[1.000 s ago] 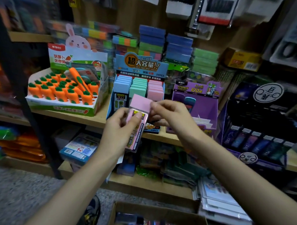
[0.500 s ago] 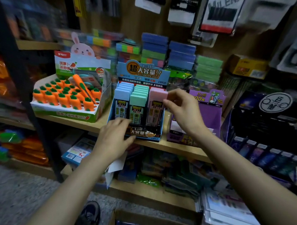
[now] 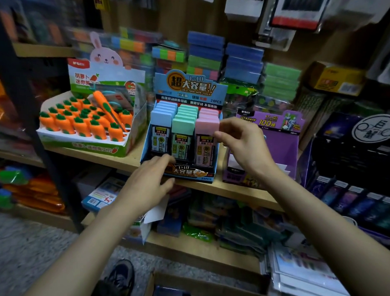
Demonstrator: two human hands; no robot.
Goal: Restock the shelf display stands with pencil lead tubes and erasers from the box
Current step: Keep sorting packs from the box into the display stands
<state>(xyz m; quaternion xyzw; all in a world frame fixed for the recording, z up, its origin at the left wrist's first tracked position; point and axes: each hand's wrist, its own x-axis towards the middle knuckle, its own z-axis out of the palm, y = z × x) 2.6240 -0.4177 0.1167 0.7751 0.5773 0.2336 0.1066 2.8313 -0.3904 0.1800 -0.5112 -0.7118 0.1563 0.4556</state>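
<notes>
A blue display stand [image 3: 210, 179] sits on the wooden shelf, holding three columns of pencil lead tubes with blue, green and pink caps. The pink lead tube [image 3: 205, 136] stands at the front of the right column. My right hand [image 3: 243, 143] is beside it, thumb and forefinger pinching the right corner of its cap. My left hand [image 3: 146, 185] lies flat with straight fingers against the stand's front lip. A cardboard box [image 3: 164, 281] sits on the floor below, its contents blurred.
A tray of orange carrot-shaped items [image 3: 83, 130] stands left of the blue stand, and a purple lead stand [image 3: 279, 148] is on its right. Stacked colour blocks fill the back. Lower shelves hold packets. A dark shoe [image 3: 121, 278] is on the grey floor.
A second ago both hands held the pink tube in front of the stand. It now stands in the right column, and my left hand has dropped to the stand's front lip.
</notes>
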